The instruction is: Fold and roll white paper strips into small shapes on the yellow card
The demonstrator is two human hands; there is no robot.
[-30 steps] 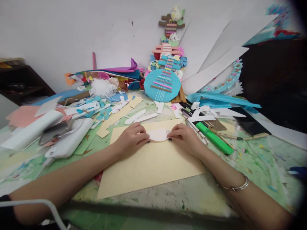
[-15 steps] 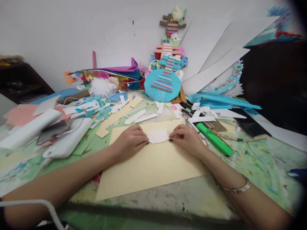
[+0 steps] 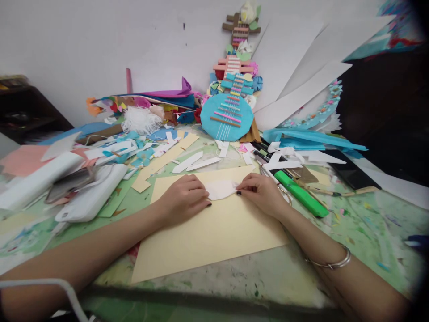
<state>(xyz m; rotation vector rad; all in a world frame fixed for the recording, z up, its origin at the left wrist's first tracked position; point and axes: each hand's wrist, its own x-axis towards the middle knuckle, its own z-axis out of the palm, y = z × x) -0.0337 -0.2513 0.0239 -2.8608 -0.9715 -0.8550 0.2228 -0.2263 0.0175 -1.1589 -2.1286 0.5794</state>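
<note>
A small white paper piece (image 3: pixel 220 189) with a rounded lower edge lies over a cream sheet of card (image 3: pixel 201 237). On its left edge rest the bent fingers of my left hand (image 3: pixel 184 199), closed together, with the thumb partly hidden. My right hand (image 3: pixel 261 193) pinches the paper's right end between thumb and fingertips. The cream card lies flat on the table, tilted slightly, beneath both hands. Beyond its far edge are pointed white paper strips (image 3: pixel 188 162).
A blue paper lute (image 3: pixel 228 117) leans at the back. A green box cutter (image 3: pixel 300 193) lies right of my right hand, near a dark phone (image 3: pixel 353 170). At left are a white power bank (image 3: pixel 92 194) and paper scraps. A white cable (image 3: pixel 67 290) crosses the lower left.
My left fingers have shifted slightly along the white paper's left edge, and a dark nail now shows lower down. My right hand keeps its pinch. The view has moved slightly.
</note>
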